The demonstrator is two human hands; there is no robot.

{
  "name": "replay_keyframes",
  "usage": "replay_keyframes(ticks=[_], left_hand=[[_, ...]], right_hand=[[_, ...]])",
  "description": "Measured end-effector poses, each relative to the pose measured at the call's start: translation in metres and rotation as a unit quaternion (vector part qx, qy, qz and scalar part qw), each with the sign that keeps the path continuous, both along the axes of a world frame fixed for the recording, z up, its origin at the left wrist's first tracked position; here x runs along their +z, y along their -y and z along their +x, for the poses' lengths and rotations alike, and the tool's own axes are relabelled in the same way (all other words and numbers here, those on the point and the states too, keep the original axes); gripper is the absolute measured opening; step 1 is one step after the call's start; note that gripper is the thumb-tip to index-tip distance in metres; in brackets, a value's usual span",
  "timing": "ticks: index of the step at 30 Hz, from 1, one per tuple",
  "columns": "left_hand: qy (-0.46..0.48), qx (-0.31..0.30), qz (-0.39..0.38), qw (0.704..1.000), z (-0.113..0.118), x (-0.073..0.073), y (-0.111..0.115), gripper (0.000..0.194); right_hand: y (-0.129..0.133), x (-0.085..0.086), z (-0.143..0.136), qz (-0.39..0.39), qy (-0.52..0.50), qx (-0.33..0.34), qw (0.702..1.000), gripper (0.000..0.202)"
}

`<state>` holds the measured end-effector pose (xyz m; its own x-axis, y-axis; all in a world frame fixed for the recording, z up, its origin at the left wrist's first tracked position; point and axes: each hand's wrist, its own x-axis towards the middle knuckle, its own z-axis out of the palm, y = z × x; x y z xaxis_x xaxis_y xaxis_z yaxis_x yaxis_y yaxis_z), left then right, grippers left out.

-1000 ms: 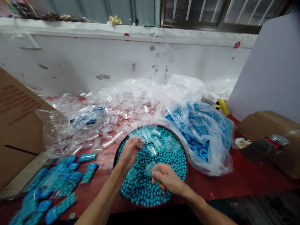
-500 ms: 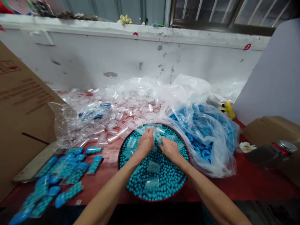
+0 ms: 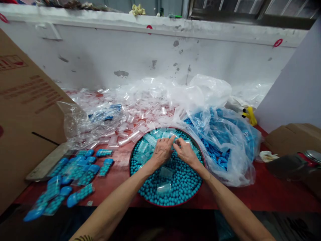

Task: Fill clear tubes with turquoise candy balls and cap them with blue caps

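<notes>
The round tray (image 3: 173,206) full of blue beads (image 3: 182,187) sits on the red surface (image 3: 250,197), right in front of the person, so both hands can reach it. The left hand (image 3: 162,151) and right hand (image 3: 186,153) are over its far part. Their fingers are bent and close together, maybe to pinch something small, but I cannot tell if either one holds anything. Clear sleeves (image 3: 164,188) lie on the beads, likely to be close to the fingers. More sleeves (image 3: 134,135) lie behind the tray. Blue caps (image 3: 222,159) are in an open bag (image 3: 242,174) on the right, probably so they don't roll off. Bead-filled packs (image 3: 86,192) lie at the left.
</notes>
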<state>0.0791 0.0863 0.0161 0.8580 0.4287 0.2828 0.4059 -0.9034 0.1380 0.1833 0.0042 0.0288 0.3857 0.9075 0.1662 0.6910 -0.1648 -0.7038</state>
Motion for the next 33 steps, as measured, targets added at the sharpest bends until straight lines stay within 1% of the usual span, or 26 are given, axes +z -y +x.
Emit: replay_keyframes(ticks=[2,3,5,7,10,12,14,16,18,19,20,23,24,26,28,30,31,32,33], left_hand=[[0.005,0.022,-0.018,1.0,-0.002,0.002,0.002,0.03],[0.004,0.024,-0.023,0.999,-0.002,0.005,0.002,0.025],[-0.001,0.01,-0.021,1.0,-0.003,0.011,0.001,0.022],[-0.013,-0.015,-0.021,1.0,-0.003,0.017,-0.001,0.021],[-0.033,-0.032,-0.033,0.998,-0.002,0.024,-0.004,0.018],[-0.031,-0.017,-0.021,0.999,-0.001,0.026,-0.003,0.019],[-0.035,0.003,-0.016,0.999,0.001,0.028,-0.003,0.022],[-0.062,-0.004,-0.04,0.997,0.002,0.029,-0.003,0.02],[-0.096,-0.02,-0.076,0.992,0.001,0.029,-0.006,0.018],[-0.1,-0.016,-0.086,0.991,-0.001,0.028,-0.008,0.018],[-0.094,0.004,-0.087,0.992,-0.005,0.027,-0.012,0.018],[-0.057,0.106,-0.071,0.99,-0.021,0.023,-0.025,0.021],[-0.05,0.124,-0.066,0.989,-0.026,0.023,-0.03,0.023],[-0.045,0.126,-0.064,0.989,-0.03,0.026,-0.038,0.033],[-0.044,0.124,-0.056,0.99,-0.028,0.031,-0.039,0.05],[-0.038,0.138,-0.033,0.989,-0.023,0.037,-0.031,0.066],[-0.029,0.144,-0.02,0.989,-0.023,0.04,-0.022,0.069],[-0.018,0.142,-0.012,0.99,-0.024,0.041,-0.011,0.066],[-0.011,0.13,-0.012,0.991,-0.028,0.041,0.003,0.058]], right_hand=[[0.003,-0.001,-0.005,0.027,-0.022,0.001,0.999,0.016],[0.005,-0.001,-0.008,0.044,-0.033,0.005,0.998,0.016],[0.01,-0.002,-0.014,0.078,-0.063,-0.003,0.995,0.016],[0.013,-0.004,-0.018,0.101,-0.109,-0.031,0.988,0.017],[0.015,-0.008,-0.02,0.096,-0.195,-0.053,0.975,0.019],[0.014,-0.009,-0.02,0.088,-0.247,-0.051,0.964,0.019],[0.012,-0.01,-0.02,0.095,-0.275,-0.052,0.955,0.019],[0.011,-0.008,-0.02,0.1,-0.297,-0.053,0.948,0.02],[0.011,-0.005,-0.019,0.082,-0.335,-0.044,0.937,0.022],[0.013,-0.002,-0.018,0.073,-0.35,-0.041,0.933,0.023],[0.015,0.001,-0.017,0.072,-0.353,-0.042,0.932,0.023],[0.026,0.011,-0.005,0.122,-0.305,-0.061,0.942,0.021],[0.029,0.013,0.0,0.139,-0.292,-0.065,0.944,0.02],[0.032,0.011,0.008,0.128,-0.281,-0.058,0.949,0.019],[0.03,0.002,0.012,0.075,-0.246,-0.05,0.965,0.019],[0.027,-0.01,0.013,0.021,-0.164,-0.055,0.985,0.019],[0.027,-0.015,0.012,0.006,-0.114,-0.06,0.992,0.019],[0.028,-0.019,0.011,-0.003,-0.068,-0.061,0.996,0.019],[0.03,-0.02,0.01,-0.004,-0.03,-0.058,0.998,0.019]])
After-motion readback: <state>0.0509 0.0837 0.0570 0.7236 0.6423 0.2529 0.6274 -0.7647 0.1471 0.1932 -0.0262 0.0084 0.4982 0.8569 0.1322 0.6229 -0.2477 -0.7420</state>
